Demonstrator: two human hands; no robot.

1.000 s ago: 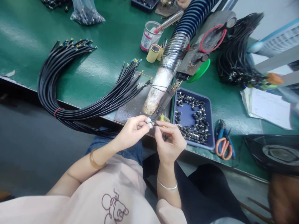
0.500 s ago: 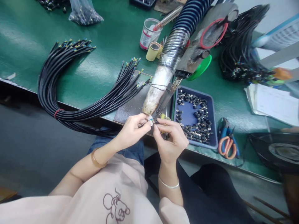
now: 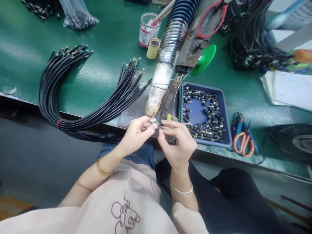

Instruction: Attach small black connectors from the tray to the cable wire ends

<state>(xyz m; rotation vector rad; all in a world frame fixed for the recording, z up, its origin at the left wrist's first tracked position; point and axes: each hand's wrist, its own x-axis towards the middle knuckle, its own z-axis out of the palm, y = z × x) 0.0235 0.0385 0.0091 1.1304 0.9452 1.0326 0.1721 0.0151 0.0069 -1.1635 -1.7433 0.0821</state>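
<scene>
My left hand [image 3: 136, 134] and my right hand [image 3: 178, 142] meet at the front edge of the green table [image 3: 102, 61], fingertips pinched together on a small metal-tipped part [image 3: 157, 123] that is too small to name. They sit just below the pale mouth of a ribbed extraction hose [image 3: 162, 78] and the soldering tool beside it. A blue tray [image 3: 225, 130] of several small black connectors lies right of my right hand. A looped bundle of black cables [image 3: 73, 94] with stripped coloured ends lies left, bound by a red band.
Orange-handled scissors and blue pliers [image 3: 242, 139] lie right of the tray. A jar [image 3: 145, 31] and a tape roll [image 3: 153, 48] stand at the back, with a green disc [image 3: 204, 58], more black cables [image 3: 253, 48] and papers [image 3: 287, 89] to the right. A plastic bag [image 3: 78, 14] is far left.
My view has shifted so the bench sits a little lower and leftward. Both hands stay pinched together at the same spot under the hose; only small finger movements show.
</scene>
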